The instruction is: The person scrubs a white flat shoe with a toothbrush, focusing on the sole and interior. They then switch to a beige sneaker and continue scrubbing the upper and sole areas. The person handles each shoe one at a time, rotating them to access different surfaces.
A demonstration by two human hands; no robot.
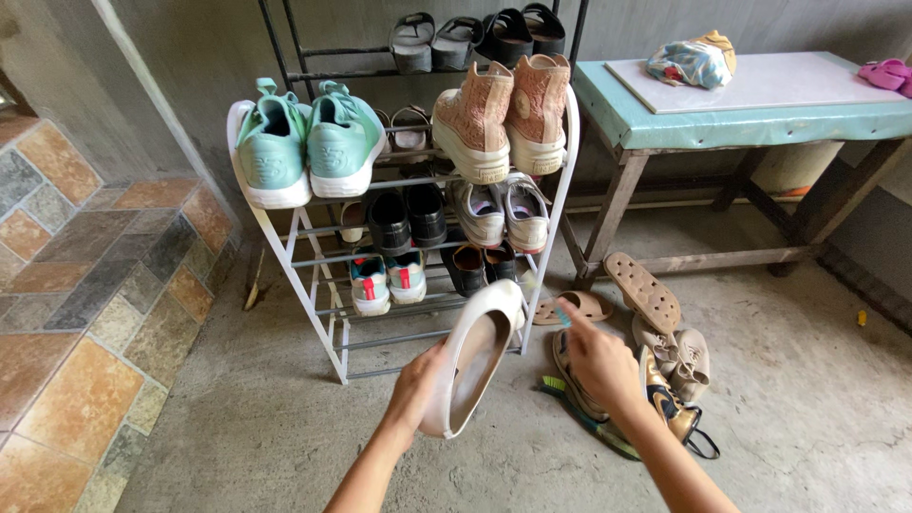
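Observation:
My left hand [415, 388] grips a cream flat shoe [472, 354] by its side, tilted with its toe up toward the white shoe rack [285, 249]. My right hand [598, 359] is closed around a small brush whose blue tip [563, 314] pokes out near the shoe's toe. The rack holds mint green sneakers [306, 141], tan high-top boots [503, 112], black shoes [407, 217], grey sneakers [499, 211] and small light blue and red sneakers [388, 278].
Loose sandals and shoes [655, 351] lie on the concrete floor right of the rack. A wooden table with a teal top [665, 119] stands at the right, with a cloth bundle [692, 59] on it. A dark rack behind holds sandals [475, 38]. Stone tiling [85, 294] covers the left.

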